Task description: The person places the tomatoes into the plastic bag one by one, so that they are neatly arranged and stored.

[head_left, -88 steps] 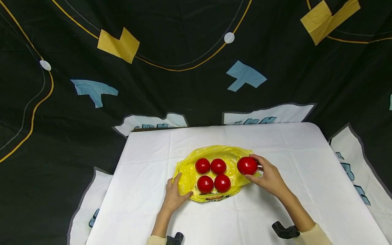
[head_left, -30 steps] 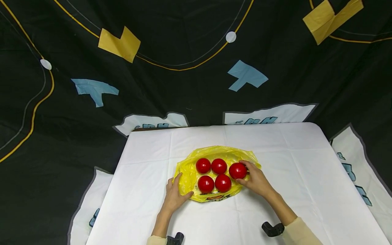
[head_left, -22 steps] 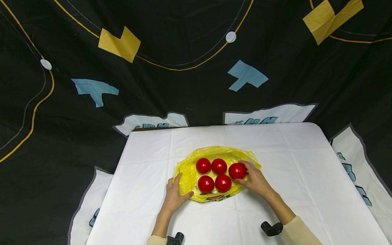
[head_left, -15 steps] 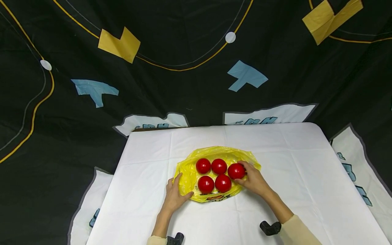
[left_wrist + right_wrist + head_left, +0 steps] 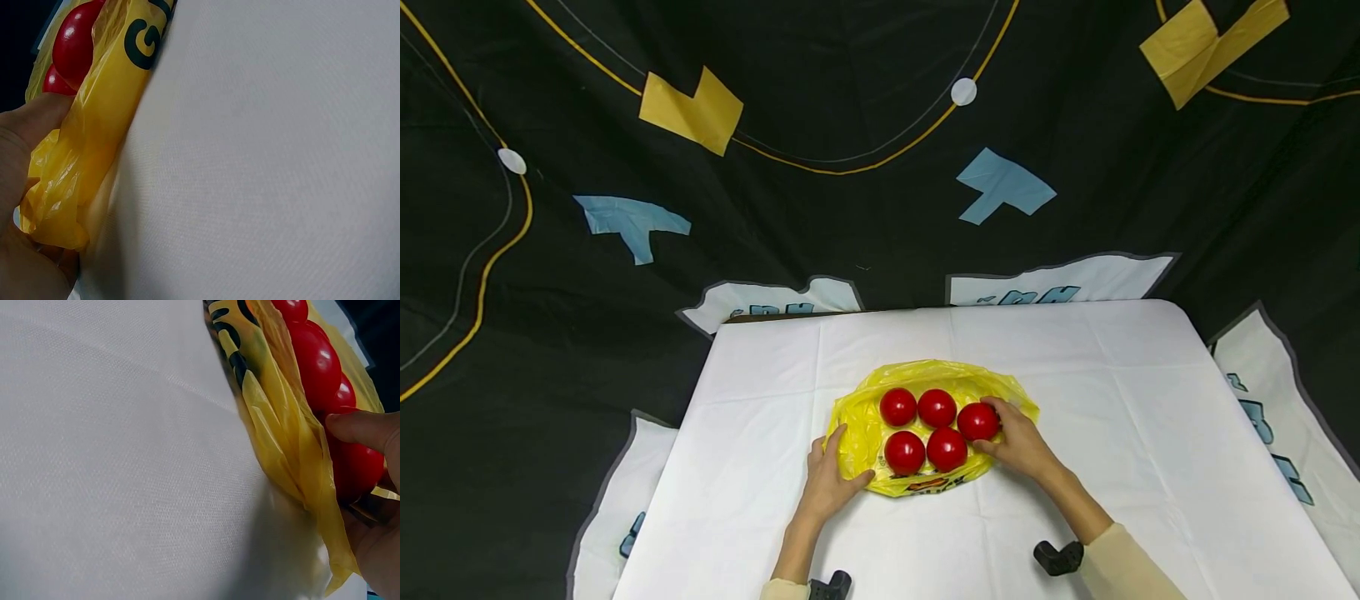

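A yellow plastic bag [image 5: 857, 417] lies spread with its mouth facing up, dark print along its near side. Several glossy red balls [image 5: 905, 452], smooth and round like fruit, sit inside in two rows. My right hand [image 5: 1026, 446] grips another red ball [image 5: 978, 422] at the right end of the group, thumb on the near side. My left hand [image 5: 830, 485] holds the left edge of the bag. In the left wrist view its thumb [image 5: 47, 115] hooks over the rim, with the other fingers beneath the plastic [image 5: 62, 212], partly hidden.
The bag rests on a table with a white cloth [image 5: 1075, 350]. Behind it hangs a black patterned curtain [image 5: 850, 225]. A black wrist device [image 5: 1058, 558] sits by the right sleeve, and a similar device [image 5: 830, 586] by the left.
My right hand has carried its red ball left and in from the bag's right edge, down beside the other balls, then shifted slightly lower. The left hand has stayed in place.
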Tool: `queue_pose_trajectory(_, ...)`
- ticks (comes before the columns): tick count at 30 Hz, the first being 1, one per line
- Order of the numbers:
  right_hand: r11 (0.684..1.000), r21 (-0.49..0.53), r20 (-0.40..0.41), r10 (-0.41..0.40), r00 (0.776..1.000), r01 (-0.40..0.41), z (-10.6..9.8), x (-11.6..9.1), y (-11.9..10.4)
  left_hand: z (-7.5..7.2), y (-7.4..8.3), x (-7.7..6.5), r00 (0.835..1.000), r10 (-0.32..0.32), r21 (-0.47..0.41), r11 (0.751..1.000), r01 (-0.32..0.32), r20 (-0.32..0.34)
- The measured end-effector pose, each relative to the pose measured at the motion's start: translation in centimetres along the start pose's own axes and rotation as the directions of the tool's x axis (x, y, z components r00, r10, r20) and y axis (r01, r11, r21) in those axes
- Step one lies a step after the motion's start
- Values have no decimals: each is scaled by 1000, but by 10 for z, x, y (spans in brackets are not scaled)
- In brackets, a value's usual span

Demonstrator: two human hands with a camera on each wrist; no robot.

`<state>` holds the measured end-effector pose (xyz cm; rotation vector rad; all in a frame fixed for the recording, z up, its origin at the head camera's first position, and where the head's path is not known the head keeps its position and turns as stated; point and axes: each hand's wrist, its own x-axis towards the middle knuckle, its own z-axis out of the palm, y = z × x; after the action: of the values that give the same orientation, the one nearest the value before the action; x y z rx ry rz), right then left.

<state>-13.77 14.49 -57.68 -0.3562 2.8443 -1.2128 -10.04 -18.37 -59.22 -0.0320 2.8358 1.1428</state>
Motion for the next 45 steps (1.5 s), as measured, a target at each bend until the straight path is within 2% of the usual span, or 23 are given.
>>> queue_pose_trajectory(15, 1000, -16, 2, -24, 1000, 24, 6, 0, 5, 0, 1, 0, 1000, -10, 8, 1000, 10, 4)
queue_pose_trajectory(25, 1000, 4, -5, -30, 1000, 31, 8, -3, 4, 5, -3, -2, 999, 33, 25, 999, -32, -26)
queue_pose_trajectory(31, 999, -9, -3, -35, 999, 35, 8, -5, 5, 6, -2, -3, 1000, 16, 19, 1000, -15, -16)
queue_pose_trajectory(39, 999, -30, -13, -39, 999, 38, 1, -6, 3, 4, -2, -2, 999, 32, 20, 999, -32, -13)
queue_pose_trajectory(45, 995, -48, -57, -87, 995, 84, -9, -12, 1, -1, -1, -2, 999, 31, 15, 999, -31, -9)
